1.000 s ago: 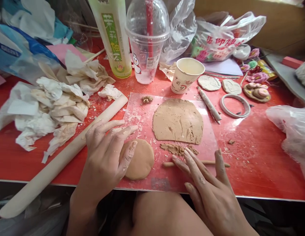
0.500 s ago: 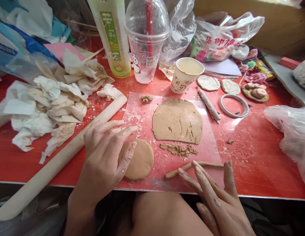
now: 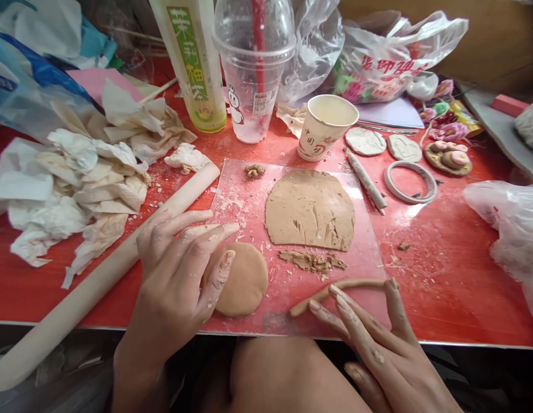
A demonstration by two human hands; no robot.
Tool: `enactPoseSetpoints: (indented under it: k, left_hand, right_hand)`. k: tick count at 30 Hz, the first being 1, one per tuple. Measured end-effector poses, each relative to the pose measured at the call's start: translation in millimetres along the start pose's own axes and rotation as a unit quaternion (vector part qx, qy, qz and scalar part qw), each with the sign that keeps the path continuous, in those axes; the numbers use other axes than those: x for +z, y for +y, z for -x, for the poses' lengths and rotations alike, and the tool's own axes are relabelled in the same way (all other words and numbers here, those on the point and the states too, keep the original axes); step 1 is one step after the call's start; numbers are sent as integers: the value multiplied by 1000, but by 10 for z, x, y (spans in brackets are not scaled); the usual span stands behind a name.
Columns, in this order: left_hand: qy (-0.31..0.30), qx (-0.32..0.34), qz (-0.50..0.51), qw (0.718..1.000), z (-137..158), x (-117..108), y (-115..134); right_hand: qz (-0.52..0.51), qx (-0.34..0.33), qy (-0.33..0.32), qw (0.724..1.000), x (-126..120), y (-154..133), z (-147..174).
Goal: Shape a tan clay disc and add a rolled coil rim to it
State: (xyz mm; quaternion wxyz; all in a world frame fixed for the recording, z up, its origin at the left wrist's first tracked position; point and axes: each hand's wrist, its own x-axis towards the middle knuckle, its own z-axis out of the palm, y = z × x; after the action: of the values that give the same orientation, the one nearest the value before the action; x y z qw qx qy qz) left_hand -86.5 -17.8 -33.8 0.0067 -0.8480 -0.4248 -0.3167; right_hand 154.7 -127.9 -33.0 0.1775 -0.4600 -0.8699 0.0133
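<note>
My right hand (image 3: 369,332) lies with fingers spread, its fingertips resting on a thin, slightly bent clay coil (image 3: 350,285) near the table's front edge. My left hand (image 3: 176,275) is open beside a round, flat clay disc (image 3: 243,279), its fingers partly over the disc's left side; whether they touch it I cannot tell. Beyond the coil, a rolled clay slab (image 3: 309,209) with one straight cut edge and torn marks lies on a clear plastic sheet (image 3: 232,198). Clay scraps (image 3: 313,261) sit just below the slab.
A long rolling pin (image 3: 107,269) slants past my left hand, beside crumpled tissues (image 3: 81,178). Behind stand a bottle (image 3: 193,69), a plastic cup (image 3: 253,86) and a paper cup (image 3: 324,129). To the right lie a tape roll (image 3: 410,182), a clay-smeared stick (image 3: 365,179) and plastic bags (image 3: 511,229).
The right end of the coil has shifted slightly upward under my right hand, so the coil looks more bent. My left hand has moved slightly left.
</note>
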Motion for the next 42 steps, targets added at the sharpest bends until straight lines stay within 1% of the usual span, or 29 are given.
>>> enactPoseSetpoints:
  k: [3,6,8,10,11,12,13,14,16,18,20,21,22,24,28,32,35,38,42]
  left_hand:
    - [-3,14,0,1000,-14,7,12]
    - [-11,19,-3,1000,-25,18,8]
    - [-3,19,-4,1000,-25,19,-2]
    - [0,5,-2,1000,-21,13,-15]
    - [0,1,-1,1000,-18,7,-21]
    - [5,4,1,1000,-14,1,-23]
    - [14,15,2,1000,-9,-4,-20]
    - [20,38,3,999,-5,-9,-8]
    - [16,115,-5,993,3,-14,51]
    - [-38,181,-20,983,8,-16,150]
    - [-98,234,-13,967,10,-17,256]
    - [-118,250,-1,961,8,-17,297]
    - [-135,264,12,955,6,-17,325]
    - [-148,287,24,946,-3,-12,337]
    - [-157,279,21,947,-17,3,267]
    - [-156,270,14,950,13,0,228]
    - [-167,267,22,949,46,-5,214]
    - [-171,259,24,950,39,8,178]
    - [-177,258,9,950,-37,14,137]
  right_hand:
    - [-25,-7,4,1000,28,5,-60]
    - [-31,9,-25,999,79,16,-211]
    - [-21,13,-55,998,72,30,-253]
    - [-22,1,-68,997,25,45,-179]
    - [-22,-3,-65,998,-7,54,-95]
    - [-17,-1,-54,998,-39,66,16]
    - [-1,17,-46,999,-69,82,143]
    - [24,51,-30,998,-92,104,273]
    - [64,120,-27,990,-114,163,493]
    - [88,147,-29,985,-106,228,599]
    - [93,140,-36,985,-80,282,585]
    - [93,131,-38,986,-66,300,552]
    - [92,123,-38,987,-53,314,515]
    - [88,113,-30,989,-36,326,463]
    - [64,112,-19,992,-47,328,482]
    - [70,119,-14,990,-62,371,469]
    - [67,117,-14,991,-69,391,449]
    - [61,111,-16,992,-94,355,518]
    - [63,101,8,993,-130,297,653]
